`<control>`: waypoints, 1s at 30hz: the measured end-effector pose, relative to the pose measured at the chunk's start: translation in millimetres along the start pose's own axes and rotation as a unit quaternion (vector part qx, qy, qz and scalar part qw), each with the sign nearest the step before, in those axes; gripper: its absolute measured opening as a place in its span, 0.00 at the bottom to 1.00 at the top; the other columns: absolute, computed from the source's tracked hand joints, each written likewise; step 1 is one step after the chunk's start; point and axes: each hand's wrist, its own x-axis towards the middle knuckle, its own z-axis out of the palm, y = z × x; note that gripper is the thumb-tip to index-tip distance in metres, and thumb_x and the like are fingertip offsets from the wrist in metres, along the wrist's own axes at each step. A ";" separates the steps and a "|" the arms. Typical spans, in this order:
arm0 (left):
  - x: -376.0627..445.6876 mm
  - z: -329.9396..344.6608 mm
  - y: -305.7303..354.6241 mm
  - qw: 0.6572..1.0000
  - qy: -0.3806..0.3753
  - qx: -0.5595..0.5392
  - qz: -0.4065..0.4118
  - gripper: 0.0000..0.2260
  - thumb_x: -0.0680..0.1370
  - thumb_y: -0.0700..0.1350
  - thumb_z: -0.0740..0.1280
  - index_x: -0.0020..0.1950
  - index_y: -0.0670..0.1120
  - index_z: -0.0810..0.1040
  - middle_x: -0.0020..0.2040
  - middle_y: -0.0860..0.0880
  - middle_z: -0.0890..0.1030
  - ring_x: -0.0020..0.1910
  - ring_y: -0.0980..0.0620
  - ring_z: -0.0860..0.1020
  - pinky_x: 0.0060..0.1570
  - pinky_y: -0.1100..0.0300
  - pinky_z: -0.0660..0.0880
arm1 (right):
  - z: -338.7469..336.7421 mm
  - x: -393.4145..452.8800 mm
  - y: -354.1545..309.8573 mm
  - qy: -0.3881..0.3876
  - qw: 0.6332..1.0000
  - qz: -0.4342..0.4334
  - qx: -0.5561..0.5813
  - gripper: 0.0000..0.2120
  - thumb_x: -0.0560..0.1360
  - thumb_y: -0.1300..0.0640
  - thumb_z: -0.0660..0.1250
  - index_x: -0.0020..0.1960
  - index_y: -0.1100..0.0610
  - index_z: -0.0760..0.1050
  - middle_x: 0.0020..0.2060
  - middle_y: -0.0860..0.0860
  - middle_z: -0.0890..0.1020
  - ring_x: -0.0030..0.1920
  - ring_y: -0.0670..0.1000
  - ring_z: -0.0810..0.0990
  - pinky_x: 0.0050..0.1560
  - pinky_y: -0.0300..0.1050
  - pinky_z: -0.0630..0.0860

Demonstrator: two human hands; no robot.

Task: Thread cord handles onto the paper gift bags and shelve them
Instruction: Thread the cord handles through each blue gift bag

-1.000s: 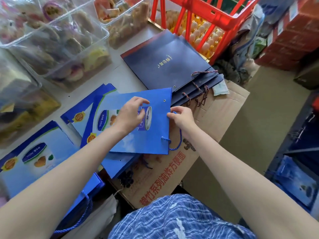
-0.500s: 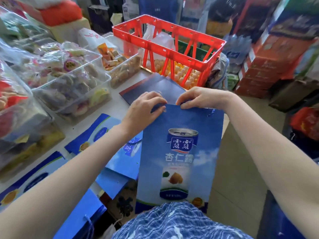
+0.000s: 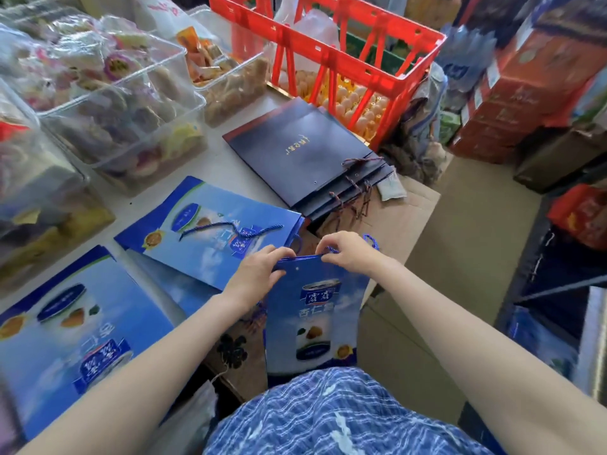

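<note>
- Left hand [image 3: 259,274] pinches the upright blue gift bag's [image 3: 315,320] top edge, fingers closed beside the punched hole [image 3: 297,268].
- Bag hangs lengthwise toward six o'clock, off the desk [image 3: 210,165].
- Right hand [image 3: 348,252], closed on the rim, holds blue cord [image 3: 371,240] at one o'clock; it's nearer.

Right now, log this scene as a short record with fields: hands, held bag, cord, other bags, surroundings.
left hand: pinches the top edge of the held bag
right hand: pinches the same edge, at the cord
held bag: blue, upright, print facing the camera
cord: blue, loop showing behind the right hand
blue bags: flat on the table, a loose cord on top
navy bags: stacked flat, handles on
crate: red, behind the navy bags
</note>
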 end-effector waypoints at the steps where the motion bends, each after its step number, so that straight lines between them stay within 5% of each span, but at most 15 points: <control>1: 0.0 0.6 -2.0 1.000 0.004 -0.001 -0.012 0.16 0.76 0.39 0.67 0.62 0.50 0.75 0.53 0.47 0.77 0.51 0.46 0.76 0.52 0.56 0.70 | 3.6 0.7 -0.6 0.024 0.999 0.005 0.024 0.06 0.74 0.60 0.66 0.51 0.56 0.79 0.50 0.53 0.82 0.47 0.54 0.79 0.48 0.44 0.73; 6: -1.3 3.6 -12.0 0.999 -0.017 0.041 -0.031 0.17 0.77 0.38 0.64 0.66 0.49 0.73 0.58 0.46 0.74 0.53 0.44 0.76 0.54 0.57 0.69 | 2.0 -4.0 -4.7 0.074 0.992 0.017 0.103 0.07 0.77 0.62 0.63 0.52 0.57 0.78 0.43 0.50 0.83 0.37 0.39 0.74 0.39 0.35 0.68; 8: -2.6 5.1 -15.9 0.998 -0.019 0.050 -0.040 0.17 0.77 0.38 0.64 0.66 0.48 0.73 0.60 0.46 0.73 0.53 0.43 0.77 0.54 0.56 0.69 | 1.2 -6.1 -5.2 0.069 0.991 0.021 0.111 0.12 0.77 0.66 0.58 0.54 0.54 0.75 0.42 0.49 0.84 0.28 0.41 0.70 0.31 0.34 0.67; 12: -1.9 12.3 -20.5 0.995 -0.040 0.068 -0.061 0.16 0.77 0.35 0.63 0.63 0.45 0.72 0.60 0.47 0.70 0.52 0.43 0.76 0.51 0.56 0.70 | -2.2 -7.2 -5.9 0.070 0.972 0.061 0.215 0.14 0.76 0.69 0.54 0.53 0.55 0.73 0.42 0.50 0.83 0.26 0.47 0.69 0.25 0.35 0.68; 16: 4.9 18.1 -22.1 0.989 -0.090 0.028 -0.115 0.16 0.76 0.33 0.61 0.62 0.46 0.71 0.59 0.45 0.70 0.58 0.43 0.73 0.57 0.52 0.71 | -5.2 -8.0 -5.2 0.075 0.983 0.049 0.163 0.06 0.75 0.63 0.63 0.46 0.56 0.79 0.40 0.51 0.83 0.33 0.43 0.73 0.37 0.39 0.71; 20: 9.5 13.9 -16.4 0.992 -0.104 0.004 -0.076 0.16 0.77 0.35 0.61 0.62 0.50 0.73 0.57 0.48 0.69 0.55 0.46 0.73 0.56 0.53 0.72 | 5.2 -10.3 -1.1 0.060 0.995 0.007 0.080 0.10 0.77 0.57 0.66 0.54 0.57 0.82 0.46 0.50 0.81 0.46 0.46 0.75 0.48 0.40 0.69; 24: 12.9 3.1 -2.5 0.994 -0.105 -0.029 -0.024 0.15 0.77 0.35 0.61 0.60 0.50 0.74 0.55 0.49 0.69 0.53 0.50 0.71 0.55 0.55 0.71 | 14.0 -13.2 -0.4 0.048 0.998 -0.050 0.007 0.10 0.77 0.57 0.66 0.56 0.57 0.81 0.52 0.51 0.80 0.51 0.50 0.77 0.54 0.46 0.73; 30: 15.4 -10.1 12.1 0.992 -0.118 -0.048 -0.005 0.12 0.78 0.37 0.61 0.59 0.48 0.75 0.55 0.48 0.70 0.53 0.51 0.70 0.55 0.58 0.68 | 12.3 -19.6 -0.4 0.071 0.997 -0.026 0.015 0.10 0.76 0.59 0.66 0.55 0.55 0.81 0.51 0.53 0.82 0.52 0.52 0.77 0.55 0.52 0.75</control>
